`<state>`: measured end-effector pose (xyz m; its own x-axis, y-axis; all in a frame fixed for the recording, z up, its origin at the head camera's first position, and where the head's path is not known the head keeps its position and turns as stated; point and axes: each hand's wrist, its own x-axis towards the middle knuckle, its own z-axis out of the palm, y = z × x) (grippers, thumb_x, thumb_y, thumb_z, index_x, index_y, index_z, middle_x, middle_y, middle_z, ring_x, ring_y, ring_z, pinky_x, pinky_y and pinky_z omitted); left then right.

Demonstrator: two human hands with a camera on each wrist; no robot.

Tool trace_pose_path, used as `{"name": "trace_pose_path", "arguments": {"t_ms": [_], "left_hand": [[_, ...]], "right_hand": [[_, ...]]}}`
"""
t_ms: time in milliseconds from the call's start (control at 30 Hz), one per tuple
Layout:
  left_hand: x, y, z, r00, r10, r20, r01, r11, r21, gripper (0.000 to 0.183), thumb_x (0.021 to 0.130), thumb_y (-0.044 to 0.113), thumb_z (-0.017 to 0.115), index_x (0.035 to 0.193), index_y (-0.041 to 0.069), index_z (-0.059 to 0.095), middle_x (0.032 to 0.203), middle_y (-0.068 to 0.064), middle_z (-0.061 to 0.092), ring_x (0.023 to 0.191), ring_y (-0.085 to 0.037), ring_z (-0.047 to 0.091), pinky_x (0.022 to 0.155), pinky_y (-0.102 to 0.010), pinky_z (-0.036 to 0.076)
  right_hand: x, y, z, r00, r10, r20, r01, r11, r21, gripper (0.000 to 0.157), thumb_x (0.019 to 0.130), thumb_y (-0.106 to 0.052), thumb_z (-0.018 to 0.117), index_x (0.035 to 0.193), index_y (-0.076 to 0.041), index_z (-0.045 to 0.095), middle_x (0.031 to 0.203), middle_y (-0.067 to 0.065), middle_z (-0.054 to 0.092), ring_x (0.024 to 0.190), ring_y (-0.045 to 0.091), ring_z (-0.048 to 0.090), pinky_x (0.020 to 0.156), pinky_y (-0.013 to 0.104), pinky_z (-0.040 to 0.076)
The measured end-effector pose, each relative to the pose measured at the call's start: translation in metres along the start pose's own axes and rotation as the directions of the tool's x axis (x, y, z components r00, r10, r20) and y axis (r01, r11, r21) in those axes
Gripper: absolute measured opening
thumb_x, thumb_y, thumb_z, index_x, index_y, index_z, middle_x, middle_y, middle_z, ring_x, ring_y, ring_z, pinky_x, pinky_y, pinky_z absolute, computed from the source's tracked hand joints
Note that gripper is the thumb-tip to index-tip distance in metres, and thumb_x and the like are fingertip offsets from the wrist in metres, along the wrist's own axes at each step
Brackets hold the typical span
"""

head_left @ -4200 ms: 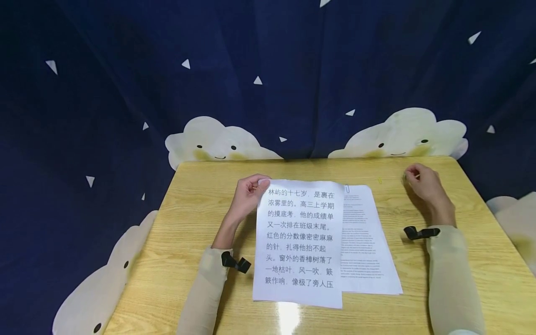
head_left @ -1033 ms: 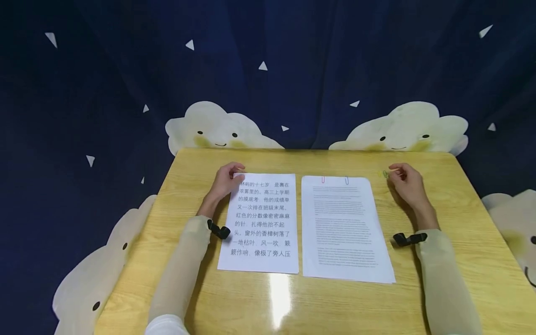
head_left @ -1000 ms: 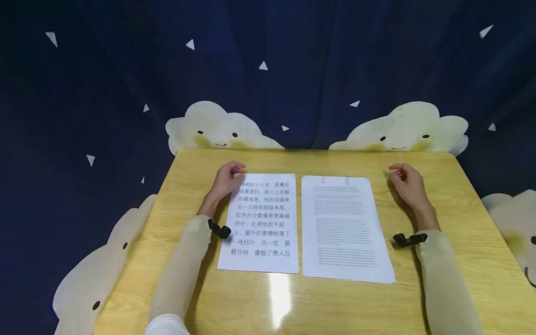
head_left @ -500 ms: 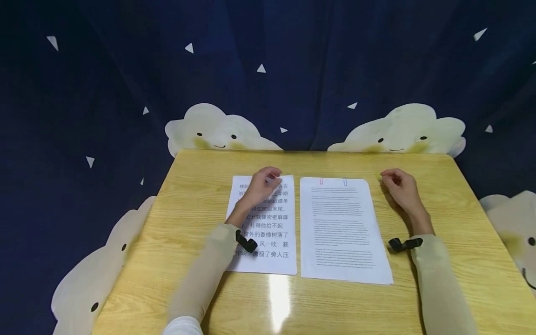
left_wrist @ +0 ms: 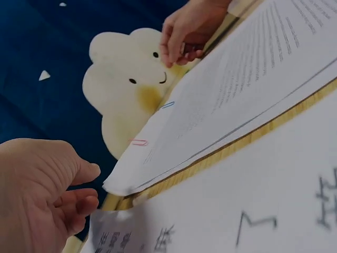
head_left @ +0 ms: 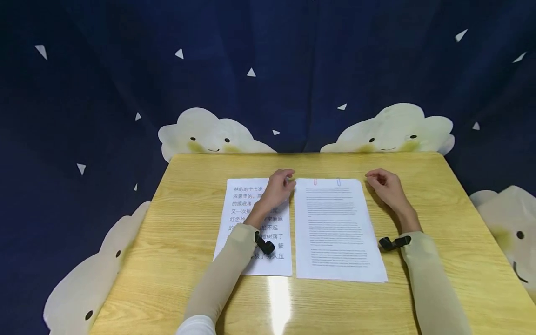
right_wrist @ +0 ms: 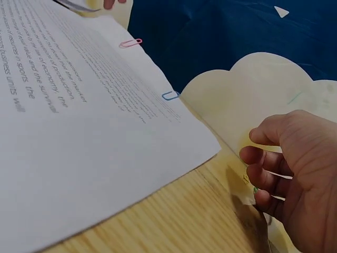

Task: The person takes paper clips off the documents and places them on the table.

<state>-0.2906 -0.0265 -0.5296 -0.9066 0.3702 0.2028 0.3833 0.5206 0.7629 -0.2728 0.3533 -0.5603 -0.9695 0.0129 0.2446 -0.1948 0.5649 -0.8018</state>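
Observation:
My left hand [head_left: 277,188] is over the top right corner of the left printed sheet [head_left: 234,223], which bears large Chinese characters. Its thumb and fingers are apart with nothing between them. The fingertips come close to the top left corner of the right paper stack [head_left: 335,232], printed with small text. A pink paper clip [right_wrist: 130,43] and a blue paper clip [right_wrist: 170,96] sit on that stack's top edge. My right hand [head_left: 387,187] hovers past the stack's top right corner, fingers loosely bent. Beside its fingertips show a yellow paper clip [right_wrist: 246,179] and a bit of green [right_wrist: 256,190], partly hidden.
Both papers lie side by side on a wooden table [head_left: 188,279], a narrow gap between them. Behind the table's far edge hangs a dark blue curtain [head_left: 293,70] with clouds and white triangles. A black band with a camera [head_left: 264,243] circles each wrist.
The left hand let go of the Chinese sheet, which now lies flat left of the stack, and moved right across it. The right hand shifted left, covering the yellow and green clips in the head view.

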Motion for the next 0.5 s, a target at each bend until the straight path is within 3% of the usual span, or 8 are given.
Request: {"name": "trace_pose_path", "arguments": {"t_ms": [100,200,367,500], "left_hand": [[0.005,0.006,0.007,0.999,-0.042,0.017,0.041,0.996,0.074,0.044,0.104,0.01,0.064,0.145,-0.003,0.057,0.126,-0.018,0.065,0.086,-0.019,0.057,0.078,-0.032,0.051],[0.009,0.009,0.013,0.996,-0.079,0.034,0.074,0.988,0.135,0.043,0.104,0.012,0.062,0.145,-0.001,0.057,0.125,-0.016,0.066,0.1,-0.021,0.06,0.089,-0.035,0.052],[0.016,0.013,0.022,0.992,-0.116,0.042,0.108,0.979,0.172,0.041,0.105,0.008,0.061,0.144,-0.003,0.058,0.131,-0.017,0.065,0.123,-0.027,0.06,0.102,-0.036,0.052],[0.019,0.016,0.026,0.993,-0.106,0.041,0.097,0.979,0.181,0.034,0.105,0.008,0.061,0.137,-0.003,0.064,0.129,-0.018,0.067,0.122,-0.028,0.061,0.101,-0.035,0.052]], "right_hand": [[0.001,0.0,0.0,1.0,-0.011,0.001,0.011,1.0,0.004,0.024,0.106,-0.019,0.062,0.116,0.002,0.071,0.092,0.018,0.063,0.073,0.013,0.052,0.063,0.02,0.042],[0.002,-0.002,0.002,1.0,-0.016,-0.001,0.016,1.0,0.007,0.022,0.106,-0.017,0.063,0.115,0.001,0.072,0.091,0.016,0.063,0.073,0.013,0.052,0.063,0.02,0.042],[0.002,-0.004,0.003,1.0,-0.017,0.005,0.017,1.0,0.0,0.021,0.105,-0.014,0.062,0.115,0.002,0.071,0.091,0.012,0.063,0.074,0.013,0.053,0.064,0.02,0.042],[0.002,-0.005,0.001,1.0,-0.015,0.018,0.015,1.0,0.002,0.022,0.106,-0.016,0.062,0.117,0.001,0.07,0.091,0.012,0.063,0.072,0.014,0.052,0.06,0.021,0.042]]}}
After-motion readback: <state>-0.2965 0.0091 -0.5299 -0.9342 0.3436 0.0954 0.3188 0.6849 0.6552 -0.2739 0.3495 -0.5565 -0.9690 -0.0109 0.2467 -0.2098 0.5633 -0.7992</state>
